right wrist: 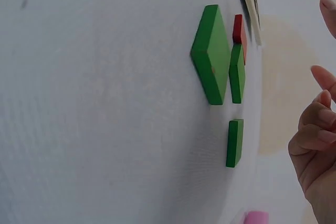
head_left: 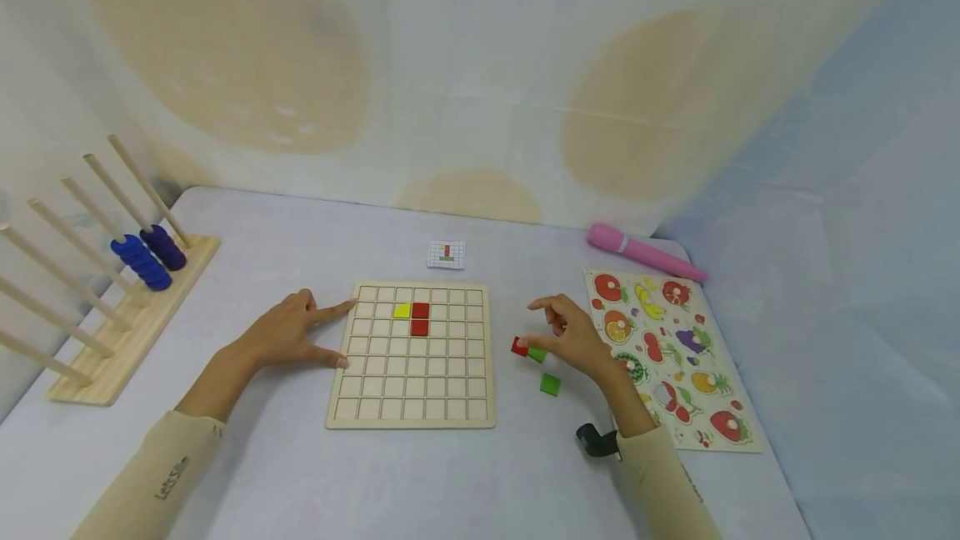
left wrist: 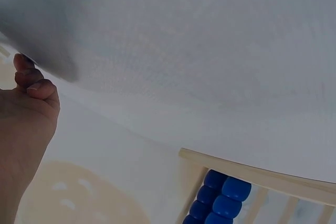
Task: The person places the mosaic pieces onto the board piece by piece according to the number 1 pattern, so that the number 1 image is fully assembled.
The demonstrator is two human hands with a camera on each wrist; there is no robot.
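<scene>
A wooden grid board [head_left: 415, 387] lies in the middle of the table. On it are two red square tiles [head_left: 420, 327], one above the other, with a yellow tile [head_left: 402, 311] to their left. My left hand [head_left: 288, 332] touches the board's left edge with extended thumb and index fingertips. Beyond the board's right side, my right hand [head_left: 573, 338] hovers over loose tiles, thumb and index finger apart, nothing pinched. Below it are a red tile [head_left: 519, 347] and a green tile [head_left: 551, 385]; the right wrist view shows several green tiles [right wrist: 212, 61], one hidden by the hand from above.
A small pattern card [head_left: 446, 254] lies behind the board. A wooden bead rack [head_left: 142, 315] with blue beads stands at the left. On the right are a fruit puzzle board [head_left: 678, 357], a pink stick-like object [head_left: 645, 252] and a black wrist-worn piece [head_left: 597, 440] by the sleeve.
</scene>
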